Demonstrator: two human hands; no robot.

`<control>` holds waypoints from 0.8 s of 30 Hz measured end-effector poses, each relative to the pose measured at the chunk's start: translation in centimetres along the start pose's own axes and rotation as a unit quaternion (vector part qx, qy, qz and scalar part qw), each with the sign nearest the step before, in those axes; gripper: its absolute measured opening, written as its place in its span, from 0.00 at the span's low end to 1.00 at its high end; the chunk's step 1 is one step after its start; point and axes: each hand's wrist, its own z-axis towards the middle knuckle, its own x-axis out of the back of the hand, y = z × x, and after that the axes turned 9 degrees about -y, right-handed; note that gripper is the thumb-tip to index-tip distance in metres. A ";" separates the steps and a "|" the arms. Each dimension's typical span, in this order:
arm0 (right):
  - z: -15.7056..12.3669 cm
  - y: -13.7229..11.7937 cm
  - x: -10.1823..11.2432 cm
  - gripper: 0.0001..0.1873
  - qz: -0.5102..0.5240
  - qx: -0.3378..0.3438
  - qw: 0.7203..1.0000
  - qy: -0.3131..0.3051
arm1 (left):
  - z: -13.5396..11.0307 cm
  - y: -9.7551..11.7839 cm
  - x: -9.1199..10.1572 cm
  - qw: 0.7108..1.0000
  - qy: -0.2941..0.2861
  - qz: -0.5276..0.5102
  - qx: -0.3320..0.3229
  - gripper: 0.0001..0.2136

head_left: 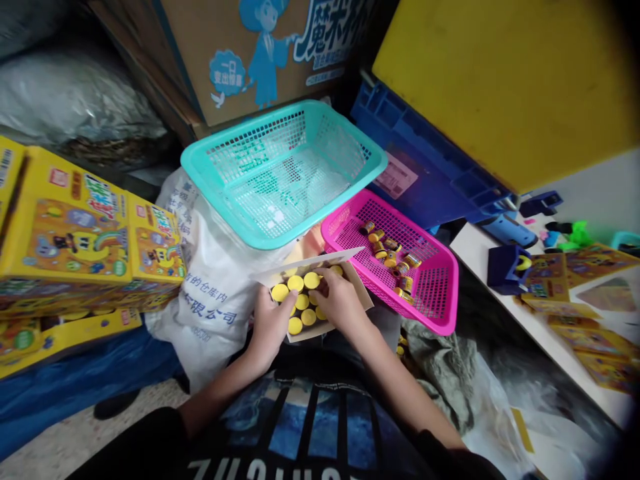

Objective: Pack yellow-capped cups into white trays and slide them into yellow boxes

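Note:
An open cardboard box (362, 291) rests at my lap, holding several small bottles with round yellow caps (295, 283). My left hand (270, 319) grips the box's left side, its thumb lying over the caps. Over the box's far right part, my right hand (342, 300) has its fingers closed among the caps, apparently pinching one bottle; the fingers partly cover it. Just beyond the box, a pink basket (450, 293) contains several loose small bottles (393, 257) with yellow caps and dark contents, mostly lying on their sides.
A teal basket (200, 160) stands beyond the box, on a white sack (200, 307). Yellow printed cartons (80, 233) are stacked at left. A large brown carton (200, 53), blue crate (400, 147) and yellow crate (510, 87) stand behind. At right, a white table (540, 333) bears a tape dispenser (507, 270).

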 end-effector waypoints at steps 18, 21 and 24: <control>3.2 6.4 12.4 0.15 -0.162 -0.198 0.964 0.066 | -0.3 2.4 -0.6 0.999 0.009 -0.038 0.032 0.21; 7.1 9.2 12.1 0.16 -0.168 -0.198 0.965 0.033 | -0.3 2.4 -0.7 0.998 0.010 -0.047 0.034 0.21; 8.2 10.0 11.3 0.17 -0.160 -0.165 0.973 0.032 | -0.3 2.1 -0.7 0.999 0.010 -0.042 0.015 0.21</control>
